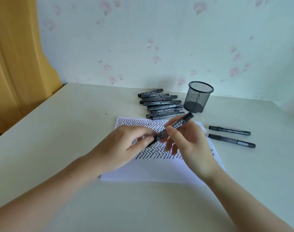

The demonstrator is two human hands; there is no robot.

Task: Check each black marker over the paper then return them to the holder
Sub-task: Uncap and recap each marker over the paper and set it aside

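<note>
From my head view, my right hand gripped the marker over the paper, barrel aimed at 2 o'clock toward the holder; my left hand pinched its cap end. Pulling straight seemed wisest. The label was unreadable

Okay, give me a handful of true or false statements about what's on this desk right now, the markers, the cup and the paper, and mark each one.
1. Both hands hold one marker over the paper. True.
2. The mesh holder is full of markers. False: no markers stand in it.
3. Two markers lie right of the paper. True.
4. The paper is blank. False: zigzag lines cover its upper part.
5. The pile of markers sits left of the holder. True.
6. The holder lies tipped over. False: it stands upright.
</note>
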